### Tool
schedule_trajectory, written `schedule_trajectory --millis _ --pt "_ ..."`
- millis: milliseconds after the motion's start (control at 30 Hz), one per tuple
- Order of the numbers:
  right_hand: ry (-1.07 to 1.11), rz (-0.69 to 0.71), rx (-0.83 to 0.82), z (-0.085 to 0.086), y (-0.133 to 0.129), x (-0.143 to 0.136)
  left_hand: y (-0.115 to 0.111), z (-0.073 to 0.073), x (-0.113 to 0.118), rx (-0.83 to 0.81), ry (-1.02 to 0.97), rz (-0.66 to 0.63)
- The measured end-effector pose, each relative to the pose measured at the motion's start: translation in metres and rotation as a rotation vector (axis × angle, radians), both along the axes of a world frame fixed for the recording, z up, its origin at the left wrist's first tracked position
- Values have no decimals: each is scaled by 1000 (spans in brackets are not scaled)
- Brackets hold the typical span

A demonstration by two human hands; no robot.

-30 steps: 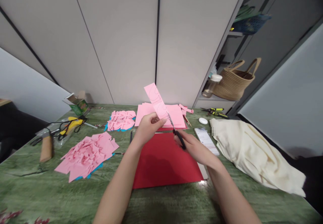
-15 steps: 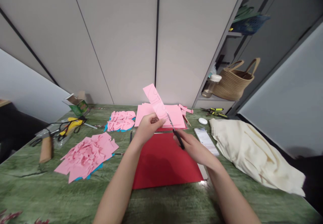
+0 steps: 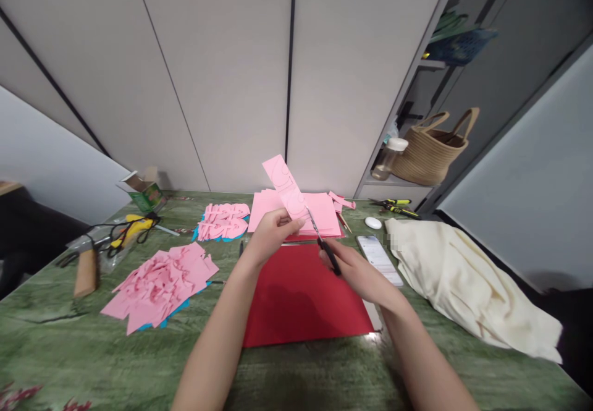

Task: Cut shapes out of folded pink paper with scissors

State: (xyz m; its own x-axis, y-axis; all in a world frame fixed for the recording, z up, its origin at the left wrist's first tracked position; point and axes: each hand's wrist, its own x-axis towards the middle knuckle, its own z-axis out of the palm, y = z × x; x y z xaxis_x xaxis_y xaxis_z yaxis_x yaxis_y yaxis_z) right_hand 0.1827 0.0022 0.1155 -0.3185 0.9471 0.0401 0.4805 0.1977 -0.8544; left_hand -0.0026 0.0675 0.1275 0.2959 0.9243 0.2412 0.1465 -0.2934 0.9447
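Between the thumb and fingers of my left hand [image 3: 275, 232] is a pink paper strip [image 3: 286, 182] with curved outlines drawn on it, tilted up to the left. My right hand [image 3: 348, 266] is closed around the black handles of a pair of scissors [image 3: 328, 255]. The scissor blades meet the strip's lower right edge, close to my left thumb. Below both hands lies a red paper sheet [image 3: 301, 300]. Behind them rests a stack of pink paper [image 3: 322, 207]. Cut pink paper shapes [image 3: 225, 220] sit left of the stack, on something blue.
A heap of pink scraps [image 3: 162, 284] lies at the left, with a yellow glue gun [image 3: 132, 230] and a small green box [image 3: 146, 191] beyond. To the right are a phone [image 3: 377, 258], a white mouse-like object [image 3: 373, 222], pliers [image 3: 396, 206] and cream cloth [image 3: 463, 281].
Almost nothing differs. The view has shifted very slightly, while both hands, the strip and the scissors keep nearly the same position.
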Motion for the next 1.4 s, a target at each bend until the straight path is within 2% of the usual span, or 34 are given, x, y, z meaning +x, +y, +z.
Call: schedule_trajectory --millis 200,367,600,733,833,933,1067,1167,1400 --pt "-82 16 40 4 0 4 -3 5 0 10 -66 -103" --pt "-123 39 47 8 -2 6 -2 7 -3 3 -80 5" --pt "-132 96 19 8 -2 10 -2 4 -9 -2 -50 -17" --pt "38 121 -98 1 3 12 1 -4 4 4 -201 98" --pt "132 76 -90 -2 3 10 4 -14 20 -5 -412 246" --pt "191 53 -84 -3 -1 4 5 -22 34 -98 -644 337" --pt "214 56 -116 -5 -4 -6 -2 -22 46 -286 -831 359" --pt "162 0 -93 -8 -4 -11 -7 -20 51 -365 -921 388" --pt "163 6 -95 -11 -3 -13 -12 -27 60 -345 -926 443"
